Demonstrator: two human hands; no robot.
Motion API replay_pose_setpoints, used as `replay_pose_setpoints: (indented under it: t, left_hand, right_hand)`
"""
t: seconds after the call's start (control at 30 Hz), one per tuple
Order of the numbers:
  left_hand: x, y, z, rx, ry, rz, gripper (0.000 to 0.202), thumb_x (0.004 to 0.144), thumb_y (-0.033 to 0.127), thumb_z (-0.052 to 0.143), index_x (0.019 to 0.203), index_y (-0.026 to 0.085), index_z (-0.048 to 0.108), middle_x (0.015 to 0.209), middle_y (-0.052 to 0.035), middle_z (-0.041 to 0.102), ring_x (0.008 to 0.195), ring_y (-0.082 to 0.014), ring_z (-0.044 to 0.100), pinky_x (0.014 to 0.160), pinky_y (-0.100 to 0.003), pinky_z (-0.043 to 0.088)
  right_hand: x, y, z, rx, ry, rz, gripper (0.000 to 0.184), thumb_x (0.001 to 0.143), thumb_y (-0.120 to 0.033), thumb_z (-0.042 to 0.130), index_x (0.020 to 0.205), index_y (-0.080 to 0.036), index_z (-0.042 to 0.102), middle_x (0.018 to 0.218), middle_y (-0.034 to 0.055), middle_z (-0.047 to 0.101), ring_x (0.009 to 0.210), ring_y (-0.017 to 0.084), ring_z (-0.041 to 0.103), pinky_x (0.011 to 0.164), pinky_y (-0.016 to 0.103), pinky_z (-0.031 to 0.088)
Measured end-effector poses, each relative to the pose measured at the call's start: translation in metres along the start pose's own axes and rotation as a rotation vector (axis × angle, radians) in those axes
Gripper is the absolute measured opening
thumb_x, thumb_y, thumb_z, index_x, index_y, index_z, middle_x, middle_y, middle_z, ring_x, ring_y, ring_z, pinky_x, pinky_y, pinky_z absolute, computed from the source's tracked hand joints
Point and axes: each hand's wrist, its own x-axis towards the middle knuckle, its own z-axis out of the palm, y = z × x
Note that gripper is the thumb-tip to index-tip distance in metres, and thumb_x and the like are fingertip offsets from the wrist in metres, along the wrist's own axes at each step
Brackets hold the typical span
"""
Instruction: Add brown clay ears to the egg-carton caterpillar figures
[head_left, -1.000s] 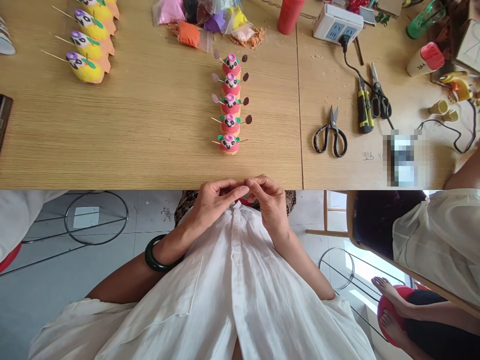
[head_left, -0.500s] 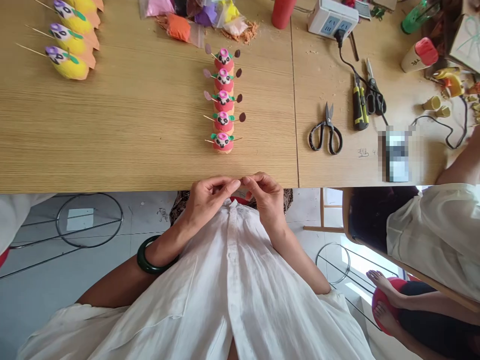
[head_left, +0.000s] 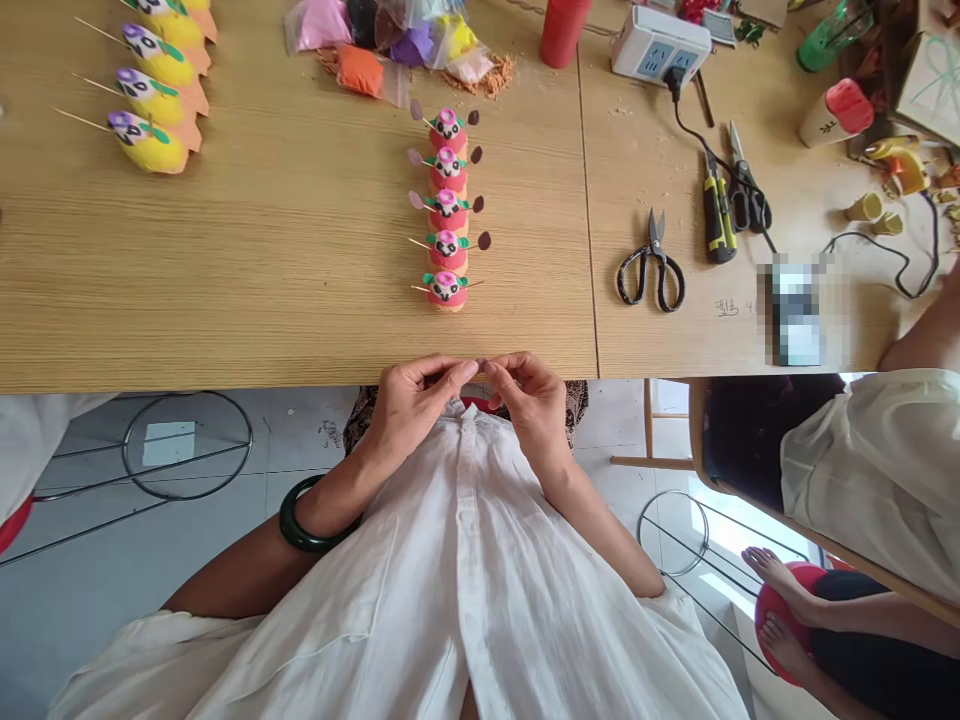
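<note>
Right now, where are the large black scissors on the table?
In the head view, the large black scissors lie flat on the table, right of its seam, between the row of pink figures and the yellow-and-black tool.

Bit (head_left: 482,363) pinched by left hand (head_left: 415,398) and right hand (head_left: 529,398) is indiscernible.

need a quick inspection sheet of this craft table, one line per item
surface: wooden table, two tops joined by a seam.
job's things: five pink figures on sticks in a row, ahead of the hands.
clutter: yellow figures, clay bags, scissors, red bottle.
grippers: left hand and right hand pinch fingertip to fingertip at the table edge; held bit too small to tell.
cables: black cable runs from the power strip.
surroundings: another person in white at right; wire stool on floor.
</note>
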Motion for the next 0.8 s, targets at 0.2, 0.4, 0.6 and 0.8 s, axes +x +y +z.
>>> replay_pose_setpoints:
  t: [0.2, 0.4, 0.6, 0.8]
  left_hand:
    - [0.001, 0.000, 0.000, -0.034, 0.021, 0.002, 0.031, 0.088, 0.047, 0.076, 0.083, 0.017, 0.078, 0.061, 0.0036, 0.050, 0.054, -0.0084, 0.037, 0.050, -0.024, 0.031]
    - [0.002, 0.000, 0.000, 0.026, 0.086, 0.030, 0.024, 0.086, 0.041, 0.077, 0.084, 0.018, 0.082, 0.060, 0.0014, 0.061, 0.057, -0.0109, 0.046, 0.053, -0.024, 0.035]
    - [0.003, 0.007, -0.002, -0.062, 0.055, -0.013, 0.034, 0.084, 0.050, 0.078, 0.085, 0.016, 0.083, 0.060, 0.0011, 0.061, 0.053, -0.0094, 0.042, 0.050, -0.024, 0.034]
    - [0.010, 0.008, -0.010, -0.063, 0.040, -0.029, 0.033, 0.080, 0.048, 0.081, 0.085, 0.016, 0.083, 0.070, -0.0023, 0.071, 0.057, -0.0101, 0.049, 0.049, -0.023, 0.035]
  right_hand:
    - [0.002, 0.000, 0.000, 0.032, -0.030, 0.041, 0.034, 0.077, -0.049, 0.088, 0.076, -0.020, 0.070, 0.072, -0.0032, 0.068, 0.053, 0.008, 0.054, 0.053, 0.024, 0.047]
    - [0.001, -0.002, 0.002, 0.002, -0.049, 0.049, 0.037, 0.081, -0.056, 0.083, 0.086, -0.022, 0.072, 0.075, -0.0031, 0.067, 0.055, 0.009, 0.056, 0.054, 0.025, 0.050]
    - [0.008, -0.001, 0.004, -0.038, -0.086, 0.037, 0.046, 0.075, -0.063, 0.085, 0.074, -0.020, 0.068, 0.063, -0.0049, 0.060, 0.050, 0.009, 0.053, 0.052, 0.025, 0.046]
    - [0.014, -0.005, 0.007, -0.148, -0.139, 0.034, 0.049, 0.073, -0.064, 0.085, 0.072, -0.020, 0.066, 0.058, -0.0058, 0.054, 0.048, 0.007, 0.041, 0.047, 0.025, 0.032]
